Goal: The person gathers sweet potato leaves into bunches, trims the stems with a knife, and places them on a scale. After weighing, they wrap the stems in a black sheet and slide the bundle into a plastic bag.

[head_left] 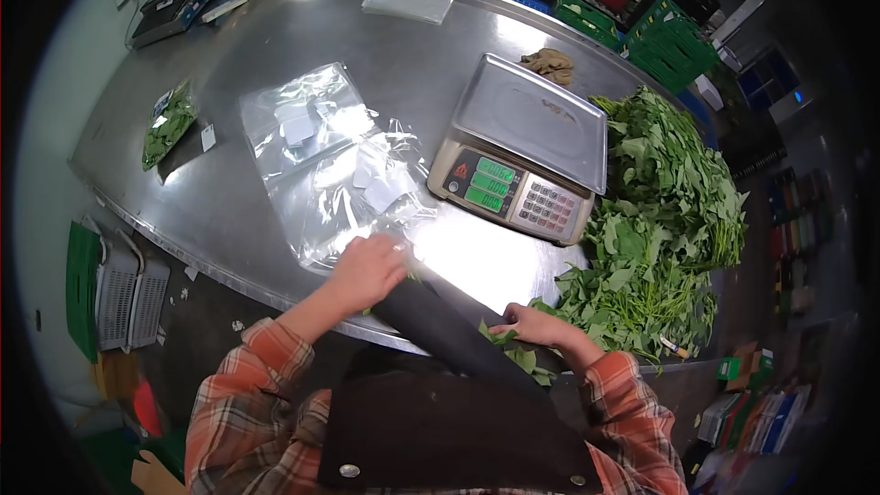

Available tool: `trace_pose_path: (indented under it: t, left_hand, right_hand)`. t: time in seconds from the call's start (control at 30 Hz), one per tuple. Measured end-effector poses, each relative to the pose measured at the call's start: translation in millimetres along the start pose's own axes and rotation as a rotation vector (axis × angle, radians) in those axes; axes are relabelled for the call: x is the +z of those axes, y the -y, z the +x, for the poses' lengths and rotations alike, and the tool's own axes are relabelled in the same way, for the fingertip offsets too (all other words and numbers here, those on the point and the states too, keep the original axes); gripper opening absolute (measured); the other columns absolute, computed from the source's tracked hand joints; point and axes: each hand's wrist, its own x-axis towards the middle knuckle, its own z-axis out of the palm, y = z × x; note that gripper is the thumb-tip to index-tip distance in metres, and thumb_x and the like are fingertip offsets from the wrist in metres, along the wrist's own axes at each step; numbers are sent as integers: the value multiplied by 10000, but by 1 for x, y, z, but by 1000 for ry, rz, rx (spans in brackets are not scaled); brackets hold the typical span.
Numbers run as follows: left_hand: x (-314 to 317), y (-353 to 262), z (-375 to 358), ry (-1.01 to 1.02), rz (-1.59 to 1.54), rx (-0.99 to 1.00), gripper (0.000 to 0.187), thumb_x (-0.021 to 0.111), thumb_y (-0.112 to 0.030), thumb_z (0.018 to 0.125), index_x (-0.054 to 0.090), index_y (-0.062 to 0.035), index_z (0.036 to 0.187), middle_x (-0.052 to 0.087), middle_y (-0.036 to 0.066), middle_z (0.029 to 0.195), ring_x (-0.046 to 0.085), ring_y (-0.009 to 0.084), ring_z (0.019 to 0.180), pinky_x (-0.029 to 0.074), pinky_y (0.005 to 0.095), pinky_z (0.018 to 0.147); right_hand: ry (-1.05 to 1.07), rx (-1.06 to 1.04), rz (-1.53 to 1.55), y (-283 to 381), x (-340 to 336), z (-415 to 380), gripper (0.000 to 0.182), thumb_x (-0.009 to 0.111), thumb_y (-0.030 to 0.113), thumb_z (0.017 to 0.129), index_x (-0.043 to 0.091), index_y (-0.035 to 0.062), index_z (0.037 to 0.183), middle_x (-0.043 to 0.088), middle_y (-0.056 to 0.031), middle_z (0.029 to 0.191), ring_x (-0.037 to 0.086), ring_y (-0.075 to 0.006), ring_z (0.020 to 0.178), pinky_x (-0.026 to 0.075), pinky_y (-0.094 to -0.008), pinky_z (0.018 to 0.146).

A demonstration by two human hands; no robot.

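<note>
My left hand [369,272] is closed at the near edge of the clear plastic bags [316,188], with bits of green beside its fingers. What it grips is hidden. Leafy greens [524,359] hang below my right hand [539,324], whose fingers are curled around some of them near the table edge. A large heap of leafy greens [665,192] lies to the right of that hand. Between the bags and the heap stands a weighing scale [532,119] with a lit green display and a bare metal pan. White labels [385,192] show on the bags.
On the steel table [302,18] a packed bag of greens [168,133] lies at the left. Another stack of plastic bags [408,0] and a brown cloth [548,64] are toward the back. A second device [183,0] stands far left; green crates [669,46] are beyond the table.
</note>
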Motion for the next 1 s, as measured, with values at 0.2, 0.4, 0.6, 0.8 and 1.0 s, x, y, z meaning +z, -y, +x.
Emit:
trace_pose_path:
  t: [0.2, 0.4, 0.6, 0.8, 1.0]
  left_hand:
    - [24, 121, 31, 125, 434, 77, 271, 503, -139, 802, 609, -98, 1047, 569, 122, 1168, 521, 255, 1087, 374, 444, 880]
    - [-40, 9, 58, -44, -197, -11, 408, 625, -390, 774, 621, -46, 994, 610, 183, 997, 567, 324, 945, 366, 494, 890]
    - [24, -56, 27, 438, -83, 201, 733, 516, -698, 720, 600, 27, 787, 583, 217, 832, 573, 353, 814, 439, 420, 783]
    - [37, -58, 27, 284, -222, 262, 491, 617, -514, 743, 596, -27, 686, 587, 133, 664, 585, 309, 667, 467, 369, 649]
    - [-11, 9, -6, -417, -590, -586, 225, 660, -161, 765, 608, -54, 956, 610, 105, 949, 576, 284, 883, 462, 339, 784]
  right_hand:
    - [-50, -73, 10, -10, 11, 1, 655, 708, 501, 723, 496, -45, 1017, 565, -149, 869, 536, -211, 818, 448, -317, 715]
    - [-137, -77, -40, 10, 20, -21, 551, 747, 388, 716, 474, -28, 954, 573, -185, 863, 566, -267, 791, 449, -356, 694]
    - [-203, -211, -225, 26, 31, -46, 408, 644, 314, 807, 465, -15, 970, 579, -237, 919, 576, -361, 843, 462, -390, 747]
    - [-12, -184, -27, 36, 19, -37, 696, 674, 470, 727, 459, -14, 1179, 594, -230, 1023, 592, -309, 952, 455, -344, 827]
    - [-117, -33, 115, -4, 12, -55, 734, 734, 449, 651, 496, -33, 1152, 612, -191, 1001, 604, -273, 914, 463, -339, 816]
